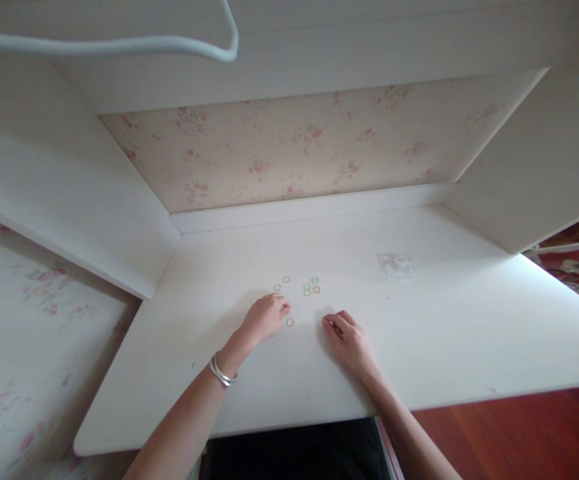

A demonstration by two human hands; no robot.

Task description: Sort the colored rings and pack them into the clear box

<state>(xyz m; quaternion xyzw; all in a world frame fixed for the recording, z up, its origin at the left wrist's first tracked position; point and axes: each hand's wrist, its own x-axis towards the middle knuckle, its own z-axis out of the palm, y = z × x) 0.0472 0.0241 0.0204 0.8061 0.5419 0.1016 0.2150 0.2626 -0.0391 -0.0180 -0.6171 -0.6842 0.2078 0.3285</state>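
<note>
My left hand (pixel 266 316) is low over the white desk, its fingers curled together. Whatever it may pinch is hidden under the fingers. Just right of its fingertips lies a thin yellowish ring (pixel 290 327). Beyond the knuckles lie two pale rings, a nearer ring (pixel 277 291) and a farther ring (pixel 286 283). Between and beyond the hands is a close cluster with a green ring (pixel 315 284), a gold ring (pixel 316 293) and other thin rings. My right hand (pixel 350 341) rests on the desk, fingers bent inward towards the thumb, with nothing visible in it.
A small clear plastic bag (pixel 397 265) lies at the back right of the white desk (pixel 439 333). White side panels and a floral wall (pixel 309 153) enclose the back. A white cable (pixel 119 46) hangs across the upper left. Reddish flooring (pixel 519 427) shows at lower right.
</note>
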